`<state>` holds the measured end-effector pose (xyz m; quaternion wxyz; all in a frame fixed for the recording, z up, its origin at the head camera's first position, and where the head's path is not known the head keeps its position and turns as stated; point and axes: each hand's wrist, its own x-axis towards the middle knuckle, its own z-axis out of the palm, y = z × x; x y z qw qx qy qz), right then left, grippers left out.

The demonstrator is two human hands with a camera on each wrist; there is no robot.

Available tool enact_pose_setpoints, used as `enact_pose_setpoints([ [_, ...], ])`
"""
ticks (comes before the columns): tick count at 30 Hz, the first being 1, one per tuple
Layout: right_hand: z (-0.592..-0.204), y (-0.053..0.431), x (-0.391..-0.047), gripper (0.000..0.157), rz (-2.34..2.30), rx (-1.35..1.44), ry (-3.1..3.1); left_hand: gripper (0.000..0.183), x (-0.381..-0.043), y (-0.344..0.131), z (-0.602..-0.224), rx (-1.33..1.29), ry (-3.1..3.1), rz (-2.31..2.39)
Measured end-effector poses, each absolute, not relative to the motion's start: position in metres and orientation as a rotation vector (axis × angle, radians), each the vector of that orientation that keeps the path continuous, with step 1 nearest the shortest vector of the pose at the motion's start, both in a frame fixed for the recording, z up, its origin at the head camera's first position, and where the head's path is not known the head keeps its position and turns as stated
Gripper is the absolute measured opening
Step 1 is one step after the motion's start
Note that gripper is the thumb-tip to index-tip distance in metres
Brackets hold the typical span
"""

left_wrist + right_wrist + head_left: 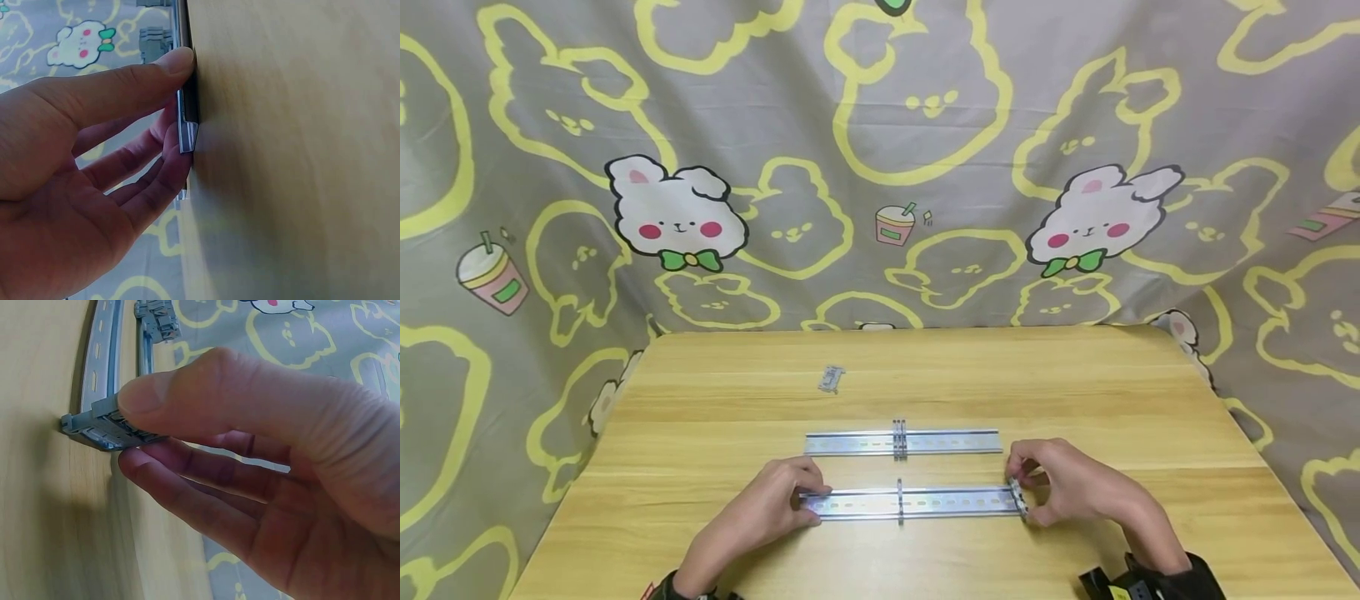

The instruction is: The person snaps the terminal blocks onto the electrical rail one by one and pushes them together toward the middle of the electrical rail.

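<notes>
Nearest the person lies a slotted metal DIN rail (955,502) with one thin grey terminal block (900,502) upright across its middle. My left hand (775,500) grips the rail's left end, thumb on the near edge and fingers on the far edge. At the other end, my right hand (1063,487) pinches a second grey terminal block (119,425) between thumb and fingers. That block sits across the rail's right end, slightly slanted in the head view. The left wrist view shows the thumb pressed along the rail's side (189,112).
Behind, a parallel DIN rail (842,444) carries several grey terminal blocks (900,440) side by side near its middle. A loose grey piece (831,379) lies farther back on the wooden table (1075,375). A patterned curtain (940,267) hangs behind and at both sides.
</notes>
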<state>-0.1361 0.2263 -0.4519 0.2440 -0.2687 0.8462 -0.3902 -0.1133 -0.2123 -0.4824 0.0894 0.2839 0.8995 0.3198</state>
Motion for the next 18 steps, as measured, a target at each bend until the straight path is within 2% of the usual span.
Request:
enact_pose_setpoints([
  [18, -0.4553, 0.2346, -0.14, 0.039, -1.167, -0.772, 2.187, 0.03, -0.1127, -0.2118, -0.4798, 0.861, 2.681, 0.939],
])
